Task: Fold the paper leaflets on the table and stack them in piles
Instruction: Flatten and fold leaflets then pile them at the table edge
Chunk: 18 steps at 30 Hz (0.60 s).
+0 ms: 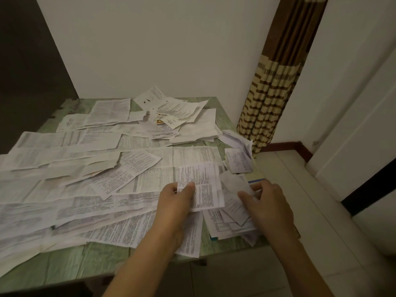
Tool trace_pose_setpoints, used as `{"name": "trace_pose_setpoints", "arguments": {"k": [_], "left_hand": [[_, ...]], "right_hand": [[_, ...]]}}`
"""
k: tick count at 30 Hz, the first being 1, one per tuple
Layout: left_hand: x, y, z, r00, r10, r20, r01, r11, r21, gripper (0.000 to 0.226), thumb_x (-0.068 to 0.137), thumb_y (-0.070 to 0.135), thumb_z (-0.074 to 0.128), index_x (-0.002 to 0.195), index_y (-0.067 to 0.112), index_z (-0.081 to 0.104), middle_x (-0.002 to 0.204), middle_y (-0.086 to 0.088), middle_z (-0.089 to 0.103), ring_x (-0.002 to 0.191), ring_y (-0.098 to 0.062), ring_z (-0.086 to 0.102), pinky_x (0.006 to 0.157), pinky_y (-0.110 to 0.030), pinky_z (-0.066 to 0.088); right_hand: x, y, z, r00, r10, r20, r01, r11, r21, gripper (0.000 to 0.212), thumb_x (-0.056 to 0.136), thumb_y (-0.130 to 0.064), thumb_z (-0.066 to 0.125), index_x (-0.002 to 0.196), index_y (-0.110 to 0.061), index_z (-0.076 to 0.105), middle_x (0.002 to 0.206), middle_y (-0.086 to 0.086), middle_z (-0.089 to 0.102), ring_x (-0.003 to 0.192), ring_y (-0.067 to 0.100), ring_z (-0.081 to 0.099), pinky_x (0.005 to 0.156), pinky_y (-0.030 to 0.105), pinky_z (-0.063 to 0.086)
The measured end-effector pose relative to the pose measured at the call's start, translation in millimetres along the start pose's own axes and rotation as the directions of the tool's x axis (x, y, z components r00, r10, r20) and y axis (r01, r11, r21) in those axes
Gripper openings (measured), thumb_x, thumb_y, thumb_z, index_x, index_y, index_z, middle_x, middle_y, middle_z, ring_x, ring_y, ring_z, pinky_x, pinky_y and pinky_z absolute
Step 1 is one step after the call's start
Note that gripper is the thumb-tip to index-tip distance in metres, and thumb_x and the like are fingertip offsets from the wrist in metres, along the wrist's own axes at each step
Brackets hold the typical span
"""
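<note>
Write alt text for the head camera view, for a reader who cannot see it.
The left hand pinches a printed leaflet over a green table covered with loose leaflets, while the right hand grips a smaller paper beside it. A striped curtain hangs by the far corner.

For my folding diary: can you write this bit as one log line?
left hand: pinches printed leaflet | right hand: holds smaller leaflet | table: covered in loose leaflets
</note>
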<state>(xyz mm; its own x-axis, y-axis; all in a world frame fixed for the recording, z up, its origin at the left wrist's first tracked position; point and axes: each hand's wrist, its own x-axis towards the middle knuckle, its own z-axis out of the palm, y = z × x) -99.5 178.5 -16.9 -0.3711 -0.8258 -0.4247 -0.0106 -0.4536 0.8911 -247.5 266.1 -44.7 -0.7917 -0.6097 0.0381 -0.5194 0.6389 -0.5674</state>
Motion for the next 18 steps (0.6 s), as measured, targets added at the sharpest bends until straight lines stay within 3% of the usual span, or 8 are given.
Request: {"name": "trace_pose_setpoints", "arguments": {"k": [4, 8, 11, 14, 18], "left_hand": [[-1.5, -5.7, 9.4, 0.996, 0.07, -0.05, -0.065, 0.994, 0.089, 0.017, 0.096, 0.016, 0.049, 0.111, 0.009, 0.052, 0.092, -0.002, 0.064, 0.075, -0.01, 0.062, 0.049, -0.015, 0.045], [-2.6, -14.0, 14.8, 0.993, 0.104, -0.055, -0.093, 0.98, 0.175, 0.014, 0.097, 0.015, 0.046, 0.11, 0.011, 0.045, 0.09, -0.001, 0.06, 0.076, -0.011, 0.059, 0.053, -0.02, 0.045], [0.8, -16.6, 13.9, 0.992, 0.116, -0.055, -0.101, 0.97, 0.222, 0.012, 0.096, 0.014, 0.047, 0.107, 0.011, 0.045, 0.09, -0.001, 0.058, 0.077, -0.013, 0.059, 0.06, -0.024, 0.049], [3.5, -16.2, 14.6, 0.987, 0.157, -0.028, -0.14, 0.938, 0.316, 0.012, 0.095, 0.014, 0.05, 0.105, 0.011, 0.046, 0.089, 0.001, 0.057, 0.075, -0.01, 0.058, 0.051, -0.017, 0.046], [6.1, -15.7, 20.0, 0.979, 0.205, 0.0, -0.185, 0.881, 0.436, 0.007, 0.095, 0.013, 0.05, 0.1, 0.012, 0.045, 0.081, 0.007, 0.052, 0.067, -0.002, 0.05, 0.044, -0.008, 0.04]], "right_hand": [[-0.8, 3.4, -2.1, 1.0, 0.009, -0.004, -0.009, 0.998, 0.058, 0.021, 0.086, -0.034, 0.062, 0.091, -0.022, 0.046, 0.1, 0.0, 0.046, 0.081, 0.014, 0.051, 0.071, 0.029, 0.043], [4.8, 10.6, -2.2, 1.0, -0.003, 0.028, 0.001, 0.997, 0.08, 0.013, 0.088, -0.025, 0.058, 0.08, -0.015, 0.056, 0.096, 0.006, 0.058, 0.077, 0.016, 0.056, 0.069, 0.031, 0.049], [6.8, 12.3, -4.4, 0.996, 0.002, 0.093, -0.011, 0.995, 0.095, 0.01, 0.087, -0.021, 0.06, 0.079, -0.014, 0.061, 0.098, 0.007, 0.059, 0.077, 0.011, 0.056, 0.06, 0.019, 0.042], [5.8, 13.2, -9.0, 0.993, -0.012, 0.114, -0.004, 0.99, 0.143, 0.005, 0.084, -0.017, 0.063, 0.087, -0.016, 0.059, 0.102, 0.005, 0.057, 0.083, 0.012, 0.055, 0.061, 0.018, 0.038], [4.9, 12.6, -11.9, 0.992, -0.019, 0.126, -0.009, 0.976, 0.217, 0.018, 0.091, -0.019, 0.053, 0.109, -0.019, 0.056, 0.111, 0.006, 0.055, 0.09, 0.015, 0.054, 0.07, 0.025, 0.042]]}}
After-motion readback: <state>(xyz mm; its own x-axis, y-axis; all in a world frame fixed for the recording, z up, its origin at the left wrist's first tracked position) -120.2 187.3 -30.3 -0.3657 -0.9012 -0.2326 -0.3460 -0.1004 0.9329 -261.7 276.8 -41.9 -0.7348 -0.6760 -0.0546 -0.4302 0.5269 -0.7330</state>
